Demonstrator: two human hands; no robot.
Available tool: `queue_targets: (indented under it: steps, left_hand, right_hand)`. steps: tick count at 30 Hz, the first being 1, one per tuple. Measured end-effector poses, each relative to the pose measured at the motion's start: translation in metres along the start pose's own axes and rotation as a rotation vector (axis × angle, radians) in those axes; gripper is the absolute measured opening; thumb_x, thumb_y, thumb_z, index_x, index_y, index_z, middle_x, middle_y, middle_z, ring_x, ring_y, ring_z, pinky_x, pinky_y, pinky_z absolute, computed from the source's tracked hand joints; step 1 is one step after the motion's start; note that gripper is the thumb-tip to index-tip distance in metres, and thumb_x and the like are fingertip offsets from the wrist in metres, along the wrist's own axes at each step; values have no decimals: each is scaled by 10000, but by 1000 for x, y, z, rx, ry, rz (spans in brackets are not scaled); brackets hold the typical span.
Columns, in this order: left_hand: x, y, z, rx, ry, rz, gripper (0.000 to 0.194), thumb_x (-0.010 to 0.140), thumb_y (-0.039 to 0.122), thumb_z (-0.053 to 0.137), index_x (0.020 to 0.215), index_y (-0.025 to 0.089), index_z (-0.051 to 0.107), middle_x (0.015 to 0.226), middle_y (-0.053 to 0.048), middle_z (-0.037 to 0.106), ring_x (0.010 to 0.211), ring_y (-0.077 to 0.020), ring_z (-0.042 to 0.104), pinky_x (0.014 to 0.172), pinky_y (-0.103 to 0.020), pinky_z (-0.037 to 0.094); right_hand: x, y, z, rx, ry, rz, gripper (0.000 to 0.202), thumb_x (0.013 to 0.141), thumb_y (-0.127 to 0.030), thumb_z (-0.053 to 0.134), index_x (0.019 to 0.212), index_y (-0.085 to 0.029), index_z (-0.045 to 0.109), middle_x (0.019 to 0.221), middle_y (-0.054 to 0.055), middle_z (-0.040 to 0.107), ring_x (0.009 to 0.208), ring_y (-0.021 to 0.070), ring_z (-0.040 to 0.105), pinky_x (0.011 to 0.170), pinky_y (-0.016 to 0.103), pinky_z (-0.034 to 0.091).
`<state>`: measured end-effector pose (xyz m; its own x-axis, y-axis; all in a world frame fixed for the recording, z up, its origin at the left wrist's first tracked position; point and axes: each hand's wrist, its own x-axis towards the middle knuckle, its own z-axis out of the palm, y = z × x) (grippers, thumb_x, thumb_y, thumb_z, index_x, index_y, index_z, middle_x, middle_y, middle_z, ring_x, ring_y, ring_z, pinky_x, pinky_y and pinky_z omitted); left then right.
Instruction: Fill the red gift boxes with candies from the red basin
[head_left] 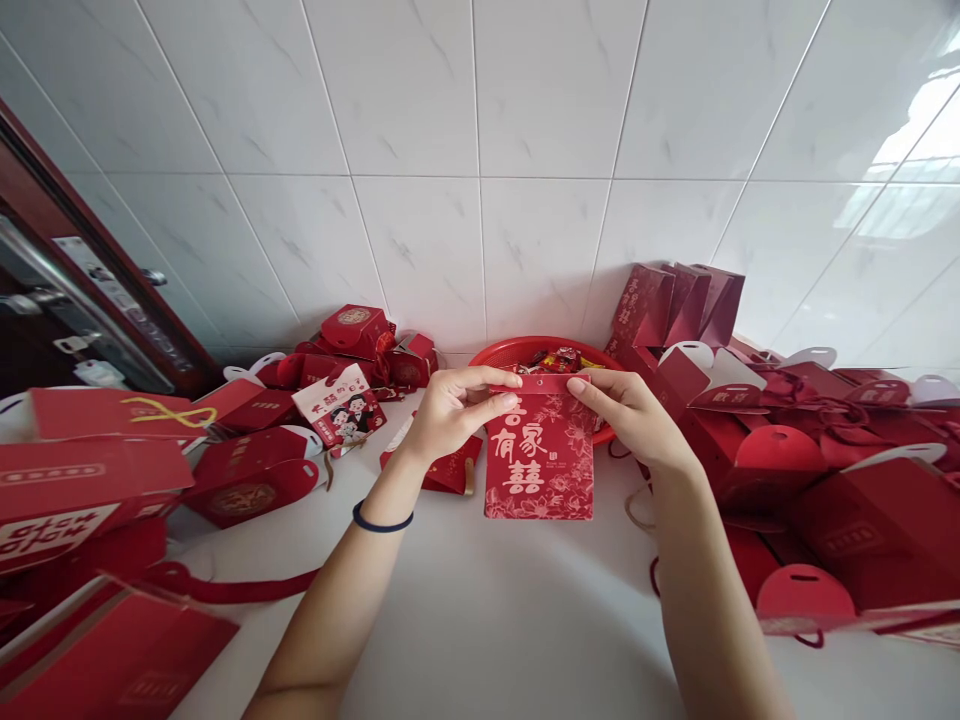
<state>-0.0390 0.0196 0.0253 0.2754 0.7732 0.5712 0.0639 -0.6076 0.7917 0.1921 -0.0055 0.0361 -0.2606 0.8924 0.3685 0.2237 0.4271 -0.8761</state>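
A red paper gift bag (540, 455) with white Chinese characters and pale flower prints hangs upright in front of me, its top strip folded over with a small hole in the middle. My left hand (465, 405) pinches the top left corner between thumb and fingers. At the top right corner my right hand (626, 410) grips the same folded edge. Behind the bag stands a red plastic basket (487, 352) of wrapped sweets (559, 360), partly hidden by the bag and my hands. Another red box (450, 468) lies just beyond my left wrist.
Red gift boxes (251, 475) crowd the left side of the white table (480, 610). More open red boxes (862, 520) fill the right. Upright red bags (675, 305) lean at the tiled wall (547, 250). A door with keys (97, 370) is far left.
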Motion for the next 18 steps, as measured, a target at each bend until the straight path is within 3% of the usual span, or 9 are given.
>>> queue_targets:
  steps: [4, 10, 12, 15, 18]
  left_hand:
    - [0, 0, 1, 15, 3, 1, 181, 760, 327, 798, 844, 167, 796, 845, -70, 798, 706, -199, 754, 623, -277, 628]
    - [-1, 0, -1, 12, -37, -34, 238, 755, 353, 801, 908, 171, 796, 786, -51, 783, 648, -178, 724, 568, -248, 582]
    - [0, 0, -1, 22, -21, -13, 234, 794, 372, 777, 924, 179, 799, 833, -56, 789, 708, -177, 726, 613, -246, 582]
    - [1, 1, -1, 14, 23, -41, 327, 838, 407, 745, 1076, 186, 778, 937, -69, 794, 815, -197, 732, 708, -275, 596]
    - [2, 1, -2, -42, -6, -147, 453, 825, 446, 757, 1187, 174, 736, 935, -72, 790, 840, -221, 734, 734, -309, 602]
  right_hand:
    - [1, 2, -1, 20, 12, -3, 519, 857, -679, 623, 700, -184, 611, 683, 13, 573, 637, 141, 496, 587, 273, 432]
    - [1, 3, 0, -10, 34, -10, 548, 863, -713, 584, 706, -188, 593, 665, 11, 551, 627, 140, 481, 562, 267, 429]
    - [0, 2, 0, -19, 45, -18, 543, 869, -707, 580, 702, -191, 590, 668, 12, 550, 628, 142, 480, 563, 269, 428]
    - [0, 1, 0, 10, 42, -12, 511, 881, -678, 589, 714, -195, 588, 685, 14, 557, 644, 149, 494, 586, 276, 438]
    - [-1, 0, 0, 34, 45, -11, 498, 882, -661, 602, 706, -196, 572, 688, 7, 541, 645, 144, 483, 588, 270, 419]
